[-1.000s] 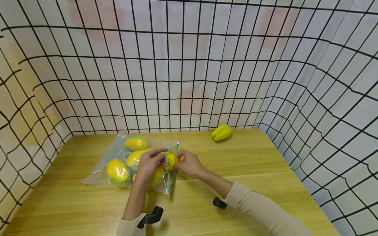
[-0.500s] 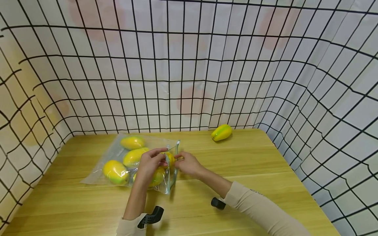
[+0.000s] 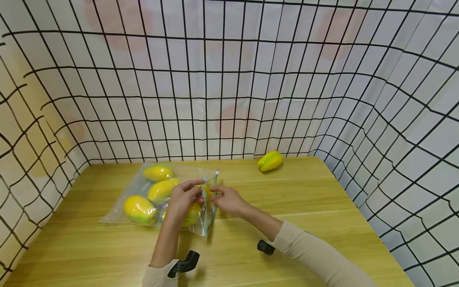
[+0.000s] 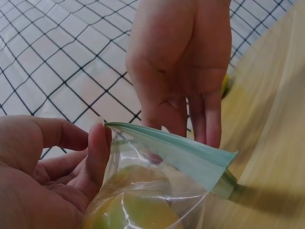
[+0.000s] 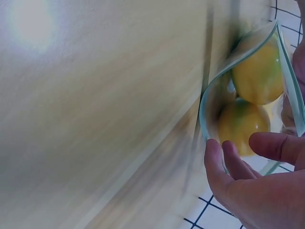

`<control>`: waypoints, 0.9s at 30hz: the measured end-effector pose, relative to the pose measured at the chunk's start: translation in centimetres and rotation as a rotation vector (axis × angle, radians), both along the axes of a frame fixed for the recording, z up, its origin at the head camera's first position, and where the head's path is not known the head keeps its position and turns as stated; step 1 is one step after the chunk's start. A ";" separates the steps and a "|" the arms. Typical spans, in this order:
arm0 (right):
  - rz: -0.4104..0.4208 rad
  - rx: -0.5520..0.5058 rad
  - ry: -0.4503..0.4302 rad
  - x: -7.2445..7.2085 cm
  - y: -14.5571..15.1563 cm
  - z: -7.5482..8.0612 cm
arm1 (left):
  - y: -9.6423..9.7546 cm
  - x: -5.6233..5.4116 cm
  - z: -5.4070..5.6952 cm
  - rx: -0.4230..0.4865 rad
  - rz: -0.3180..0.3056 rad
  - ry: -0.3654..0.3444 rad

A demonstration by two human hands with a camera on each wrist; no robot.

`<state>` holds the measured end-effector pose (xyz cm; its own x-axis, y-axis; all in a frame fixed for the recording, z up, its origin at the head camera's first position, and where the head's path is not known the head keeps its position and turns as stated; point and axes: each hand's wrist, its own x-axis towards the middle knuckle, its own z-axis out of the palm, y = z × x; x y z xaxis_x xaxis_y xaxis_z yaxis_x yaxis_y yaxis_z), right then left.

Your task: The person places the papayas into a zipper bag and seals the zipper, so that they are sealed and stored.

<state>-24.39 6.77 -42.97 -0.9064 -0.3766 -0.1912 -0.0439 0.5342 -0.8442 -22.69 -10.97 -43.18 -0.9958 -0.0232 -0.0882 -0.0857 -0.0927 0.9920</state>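
A clear zip bag with a pale green zip strip lies on the table, its mouth facing right. Several yellow-green mangoes are inside it. My left hand pinches the upper rim of the mouth between thumb and fingers. At the mouth is my right hand, its fingers loosely bent and thumb apart. One of its fingertips shows through the plastic in the left wrist view. Just inside the parted mouth, the right wrist view shows an upper mango and a lower mango.
A loose yellow-green fruit lies at the back of the wooden table. Black wire grid with pale sheeting behind it encloses the back and both sides. A black camera mount sticks out from the left wrist.
The mango at the mouth has moved left, deeper into the bag, and other mangoes have shifted left too. My left hand keeps its place; the right fingers remain near the rim.
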 end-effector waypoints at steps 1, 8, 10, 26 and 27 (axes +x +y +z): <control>-0.004 0.001 0.002 0.0 0.1 0.1 | 0.0 0.0 0.0 -0.001 0.002 0.001; -0.032 0.019 0.044 -0.3 1.2 0.8 | 0.0 -0.1 -0.2 -0.009 0.017 -0.001; -0.044 0.045 0.073 -0.4 1.6 0.9 | 0.0 -0.1 -0.2 -0.009 0.017 -0.005; -0.166 0.179 0.198 -2.1 5.1 3.4 | -0.1 -0.2 -0.3 -0.036 0.009 -0.012; -0.172 0.182 0.205 -2.2 5.4 3.5 | -0.1 -0.2 -0.3 -0.037 0.009 -0.013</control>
